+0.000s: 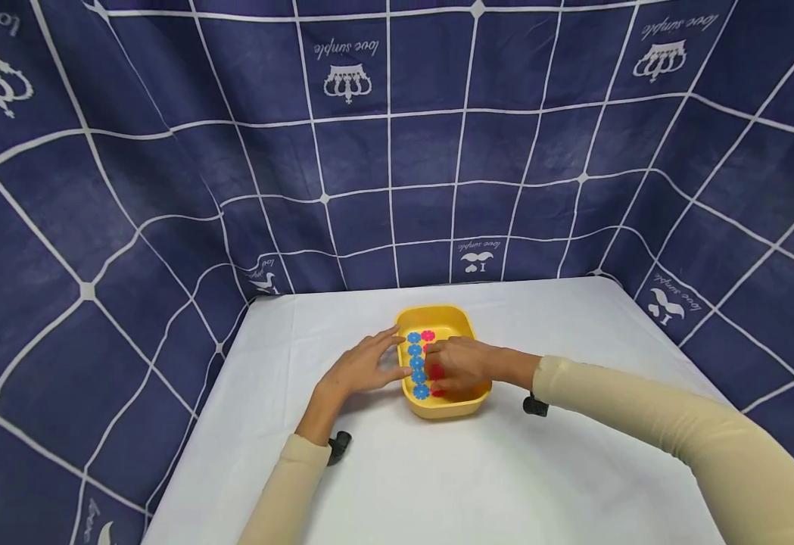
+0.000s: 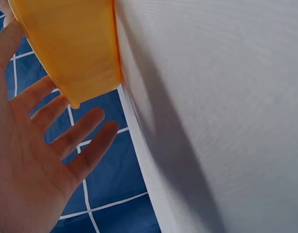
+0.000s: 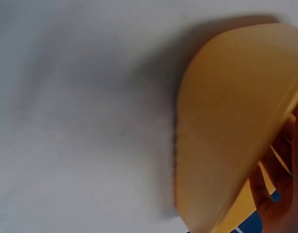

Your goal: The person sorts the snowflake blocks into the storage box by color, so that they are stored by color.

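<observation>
A yellow plastic tub (image 1: 446,410) stands on the white table. Inside, blue flower-shaped pieces (image 1: 415,363) form a column along its left side. Beside them lie pinkish-red flower-shaped pieces (image 1: 428,335), several partly covered by my right hand (image 1: 463,363). That hand reaches down into the tub, its fingers among the red pieces; blur hides whether it pinches one. My left hand (image 1: 365,365) is at the tub's left side, fingers spread and thumb near the rim. In the left wrist view its fingers (image 2: 85,131) extend past the tub wall (image 2: 76,48).
The white cloth-covered table (image 1: 397,484) surrounds the tub. A dark blue curtain (image 1: 424,151) with white lines hangs behind and on both sides. Dark wrist devices are strapped at the left cuff (image 1: 338,448) and under the right cuff (image 1: 535,406).
</observation>
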`<state>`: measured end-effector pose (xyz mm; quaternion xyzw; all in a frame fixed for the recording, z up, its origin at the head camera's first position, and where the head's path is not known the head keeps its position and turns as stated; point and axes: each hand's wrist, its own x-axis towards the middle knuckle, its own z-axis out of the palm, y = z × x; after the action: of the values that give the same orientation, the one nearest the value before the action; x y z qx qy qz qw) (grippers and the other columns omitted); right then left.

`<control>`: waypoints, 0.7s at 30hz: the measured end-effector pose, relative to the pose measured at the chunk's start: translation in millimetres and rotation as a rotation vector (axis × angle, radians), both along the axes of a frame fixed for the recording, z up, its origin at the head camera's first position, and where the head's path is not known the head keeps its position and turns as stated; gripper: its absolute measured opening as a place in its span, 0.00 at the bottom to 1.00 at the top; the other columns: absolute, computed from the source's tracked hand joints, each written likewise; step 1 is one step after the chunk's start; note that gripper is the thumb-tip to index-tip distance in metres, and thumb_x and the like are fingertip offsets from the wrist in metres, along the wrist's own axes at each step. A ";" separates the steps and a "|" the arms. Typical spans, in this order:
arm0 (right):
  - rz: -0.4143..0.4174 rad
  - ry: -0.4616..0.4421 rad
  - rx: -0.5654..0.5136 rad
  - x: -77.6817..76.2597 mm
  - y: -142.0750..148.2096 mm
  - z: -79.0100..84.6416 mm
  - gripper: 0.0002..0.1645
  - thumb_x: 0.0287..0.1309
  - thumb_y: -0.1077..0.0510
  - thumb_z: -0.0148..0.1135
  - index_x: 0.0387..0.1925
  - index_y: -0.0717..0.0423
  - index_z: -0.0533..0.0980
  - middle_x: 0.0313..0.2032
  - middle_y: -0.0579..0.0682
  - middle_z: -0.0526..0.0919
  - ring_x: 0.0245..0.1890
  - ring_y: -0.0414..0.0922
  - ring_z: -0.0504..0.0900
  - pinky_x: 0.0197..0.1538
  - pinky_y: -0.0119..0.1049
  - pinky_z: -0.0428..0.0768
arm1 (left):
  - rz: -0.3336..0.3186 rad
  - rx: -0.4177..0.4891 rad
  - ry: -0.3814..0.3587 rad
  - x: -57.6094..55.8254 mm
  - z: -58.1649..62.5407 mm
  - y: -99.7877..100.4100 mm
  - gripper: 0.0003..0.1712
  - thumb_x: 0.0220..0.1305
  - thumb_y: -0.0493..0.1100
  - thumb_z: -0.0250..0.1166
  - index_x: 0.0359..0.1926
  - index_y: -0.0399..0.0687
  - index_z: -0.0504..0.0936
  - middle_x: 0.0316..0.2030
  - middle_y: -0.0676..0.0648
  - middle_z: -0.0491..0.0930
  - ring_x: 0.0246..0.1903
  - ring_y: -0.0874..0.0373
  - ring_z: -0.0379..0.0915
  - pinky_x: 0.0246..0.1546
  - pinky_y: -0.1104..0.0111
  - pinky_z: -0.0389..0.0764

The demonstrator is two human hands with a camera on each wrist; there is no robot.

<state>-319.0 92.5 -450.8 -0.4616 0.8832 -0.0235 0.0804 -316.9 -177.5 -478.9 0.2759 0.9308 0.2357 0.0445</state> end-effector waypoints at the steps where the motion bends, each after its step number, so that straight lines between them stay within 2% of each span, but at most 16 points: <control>1: -0.010 -0.001 -0.015 2.0 -1.5 0.7 0.18 0.69 0.42 0.72 0.52 0.47 0.86 0.54 0.48 0.88 0.53 0.44 0.86 0.60 0.42 0.84 | 0.000 0.002 0.005 0.7 -0.7 -1.1 0.47 0.68 0.76 0.63 0.78 0.57 0.73 0.84 0.56 0.59 0.78 0.42 0.63 0.68 0.38 0.73; 5: -0.024 -0.006 -0.078 8.7 -9.8 4.6 0.21 0.71 0.42 0.70 0.57 0.50 0.85 0.56 0.48 0.88 0.54 0.46 0.86 0.63 0.45 0.83 | 0.003 -0.005 0.045 2.1 -2.7 -7.8 0.45 0.68 0.75 0.65 0.77 0.56 0.75 0.83 0.55 0.60 0.76 0.47 0.65 0.66 0.42 0.76; 8: -0.045 0.013 -0.122 14.5 -17.8 11.5 0.24 0.73 0.42 0.69 0.61 0.50 0.83 0.58 0.48 0.87 0.58 0.47 0.85 0.65 0.47 0.81 | -0.008 -0.032 0.107 1.9 -3.9 -15.8 0.44 0.70 0.74 0.64 0.77 0.56 0.75 0.84 0.53 0.59 0.76 0.48 0.65 0.66 0.45 0.78; 12: -0.089 0.050 -0.184 24.6 -28.6 21.2 0.30 0.74 0.39 0.64 0.68 0.49 0.80 0.66 0.48 0.83 0.70 0.51 0.79 0.73 0.54 0.73 | -0.039 -0.080 0.194 4.3 -3.5 -30.1 0.44 0.73 0.73 0.61 0.78 0.54 0.74 0.85 0.49 0.55 0.77 0.45 0.64 0.68 0.46 0.76; 15: -0.114 0.076 -0.249 34.7 -29.2 25.8 0.34 0.75 0.37 0.62 0.72 0.49 0.78 0.72 0.50 0.79 0.75 0.53 0.73 0.77 0.58 0.68 | -0.044 -0.093 0.224 10.4 -3.1 -36.8 0.45 0.75 0.72 0.59 0.81 0.52 0.70 0.86 0.48 0.53 0.79 0.43 0.61 0.73 0.46 0.71; 18: -0.149 0.122 -0.305 40.6 -24.3 29.3 0.37 0.74 0.34 0.61 0.75 0.49 0.75 0.76 0.52 0.74 0.78 0.54 0.69 0.79 0.60 0.62 | 0.000 -0.093 0.243 15.4 -0.3 -42.2 0.45 0.76 0.71 0.57 0.83 0.53 0.65 0.85 0.50 0.54 0.82 0.43 0.56 0.77 0.45 0.64; 21: -0.220 0.157 -0.327 41.5 -12.6 32.9 0.42 0.74 0.30 0.59 0.78 0.48 0.71 0.80 0.52 0.68 0.81 0.55 0.63 0.82 0.60 0.53 | 0.069 -0.109 0.265 18.1 7.9 -49.1 0.47 0.77 0.73 0.55 0.85 0.56 0.62 0.86 0.51 0.52 0.84 0.45 0.49 0.80 0.44 0.56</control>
<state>-277.6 79.9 -417.9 -0.3698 0.9161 -0.1393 -0.0678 -298.7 -226.6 -471.0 0.2698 0.9488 0.1478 -0.0720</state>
